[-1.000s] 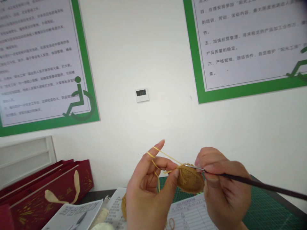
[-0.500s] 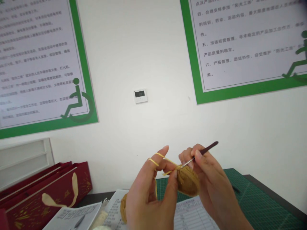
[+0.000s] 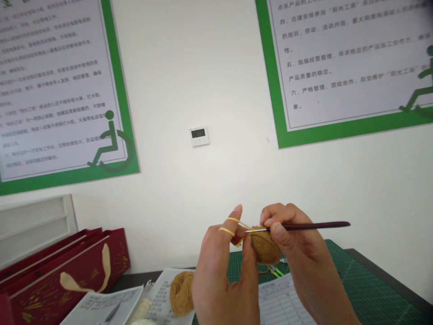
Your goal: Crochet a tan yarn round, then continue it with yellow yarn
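Observation:
My left hand (image 3: 226,275) pinches the edge of a tan crochet piece (image 3: 265,247) between thumb and fingers. Yellow yarn (image 3: 227,231) loops over its raised index finger and runs to the piece. In my right hand (image 3: 297,239) is a crochet hook (image 3: 314,225) with a dark handle, lying nearly level. Its metal shaft points left, and the tip is at the top edge of the piece, by the yarn. Whether the tip sits inside a stitch is too small to tell. A ball of tan yarn (image 3: 181,293) rests on papers left of my left hand.
A green cutting mat (image 3: 368,280) covers the dark table, with a printed sheet (image 3: 284,300) and something bright green (image 3: 276,271) under my hands. Red gift bags (image 3: 91,257) and more papers (image 3: 104,307) are at left. Behind is a white wall with a thermostat (image 3: 199,136) and framed notices.
The hook has swung from a steep slant to nearly level, its tip reaching further left. My left hand has shifted slightly right, uncovering more of the yarn ball.

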The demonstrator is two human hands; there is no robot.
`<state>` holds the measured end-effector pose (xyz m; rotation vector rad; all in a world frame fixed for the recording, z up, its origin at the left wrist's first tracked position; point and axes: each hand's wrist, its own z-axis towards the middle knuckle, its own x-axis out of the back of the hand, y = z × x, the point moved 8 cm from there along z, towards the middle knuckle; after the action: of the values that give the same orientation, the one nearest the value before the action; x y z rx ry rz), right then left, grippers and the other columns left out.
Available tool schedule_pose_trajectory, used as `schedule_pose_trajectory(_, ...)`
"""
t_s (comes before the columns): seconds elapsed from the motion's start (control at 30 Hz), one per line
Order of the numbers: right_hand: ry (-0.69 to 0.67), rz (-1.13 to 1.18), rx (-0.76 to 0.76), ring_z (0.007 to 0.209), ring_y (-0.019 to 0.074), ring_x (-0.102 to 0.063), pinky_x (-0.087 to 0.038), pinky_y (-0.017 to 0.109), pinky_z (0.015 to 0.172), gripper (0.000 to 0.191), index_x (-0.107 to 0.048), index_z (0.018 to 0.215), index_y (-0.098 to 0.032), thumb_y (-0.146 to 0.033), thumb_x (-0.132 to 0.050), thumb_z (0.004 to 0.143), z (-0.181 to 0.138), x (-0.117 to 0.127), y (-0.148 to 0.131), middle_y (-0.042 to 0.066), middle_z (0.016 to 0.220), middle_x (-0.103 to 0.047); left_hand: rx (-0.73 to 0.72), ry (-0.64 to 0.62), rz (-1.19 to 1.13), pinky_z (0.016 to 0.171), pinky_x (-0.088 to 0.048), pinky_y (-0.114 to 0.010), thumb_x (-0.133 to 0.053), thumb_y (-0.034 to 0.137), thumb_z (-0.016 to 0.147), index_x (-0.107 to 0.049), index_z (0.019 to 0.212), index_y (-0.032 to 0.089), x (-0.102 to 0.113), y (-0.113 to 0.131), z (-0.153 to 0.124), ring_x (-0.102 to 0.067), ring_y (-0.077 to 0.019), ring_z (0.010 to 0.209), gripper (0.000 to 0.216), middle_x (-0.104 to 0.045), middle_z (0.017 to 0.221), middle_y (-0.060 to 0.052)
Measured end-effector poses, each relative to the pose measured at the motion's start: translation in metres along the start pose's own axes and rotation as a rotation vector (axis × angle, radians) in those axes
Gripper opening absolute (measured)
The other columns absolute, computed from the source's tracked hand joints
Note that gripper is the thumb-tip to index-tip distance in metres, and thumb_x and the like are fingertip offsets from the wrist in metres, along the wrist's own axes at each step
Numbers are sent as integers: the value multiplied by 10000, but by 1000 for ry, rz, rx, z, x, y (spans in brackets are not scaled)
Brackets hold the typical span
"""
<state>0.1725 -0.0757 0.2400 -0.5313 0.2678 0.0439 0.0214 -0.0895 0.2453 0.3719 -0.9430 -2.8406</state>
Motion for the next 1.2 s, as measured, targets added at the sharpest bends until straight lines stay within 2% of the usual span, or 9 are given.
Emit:
schedule_pose_trajectory(0.07, 34, -76, 82, 818, 159, -571, -475, 276, 697, 80, -593, 869, -216, -278, -557, 904, -4, -1, -5, 36, 892, -582, 7, 29, -23, 823, -560, -385, -734, 219, 734, -641, 1178, 238, 1, 0, -1, -640, -215, 826, 454, -684, 869, -53)
schedule_pose_trajectory(0.17, 75, -56, 197, 790, 166, -578, -485, 289, 660, 71, -595, 914, -221, -253, -531, 911, -10, -6, -7, 38, 874, -581, 23, 54, -90, 820, -558, -360, -741, 196, 728, -584, 1254, 221, 2, -1, -1, -645, -192, 803, 550, -677, 849, -47)
schedule_pose_trajectory(0.27, 96, 15, 283, 773, 175, -572, -486, 305, 643, 66, -600, 895, -222, -251, -542, 903, -12, -7, -5, 32, 814, -568, 62, 6, -180, 804, -559, -330, -743, 178, 721, -555, 1278, 199, -1, -4, 2, -650, -172, 782, 589, -671, 818, -40)
schedule_pose_trajectory(0.37, 100, 105, 244, 755, 170, -557, -471, 315, 647, 81, -590, 883, -226, -276, -534, 913, -11, -6, 3, 26, 799, -555, 107, -62, -243, 788, -557, -313, -746, 164, 714, -540, 1293, 199, -6, -6, 4, -654, -164, 772, 615, -673, 789, -31)
schedule_pose_trajectory(0.5, 136, 142, 188, 745, 166, -536, -448, 320, 643, 109, -576, 881, -227, -316, -526, 921, -12, -2, 8, 25, 798, -539, 127, -65, -255, 810, -551, -309, -745, 145, 711, -533, 1306, 211, -8, -4, 3, -657, -161, 783, 635, -678, 789, -26)
schedule_pose_trajectory(0.73, 186, 139, 217, 715, 163, -531, -434, 313, 615, 97, -586, 897, -239, -315, -531, 921, -16, -1, 4, 20, 790, -536, 118, -77, -278, 753, -563, -302, -748, 165, 713, -515, 1323, 201, -9, -3, 1, -664, -170, 760, 653, -697, 812, -46)
schedule_pose_trajectory(0.9, 180, 142, 228, 719, 158, -530, -421, 305, 615, 93, -593, 903, -239, -303, -528, 925, -16, -2, 4, 18, 794, -538, 146, -91, -276, 782, -551, -293, -747, 151, 712, -519, 1312, 218, -8, -5, 2, -663, -157, 760, 645, -705, 803, -31)
schedule_pose_trajectory(1.2, 200, 102, 247, 698, 158, -529, -433, 299, 595, 99, -604, 896, -239, -309, -537, 918, -16, 1, 4, 13, 758, -532, 148, -109, -249, 736, -559, -294, -751, 169, 713, -484, 1354, 211, -10, -5, 3, -655, -166, 743, 695, -694, 776, -33)
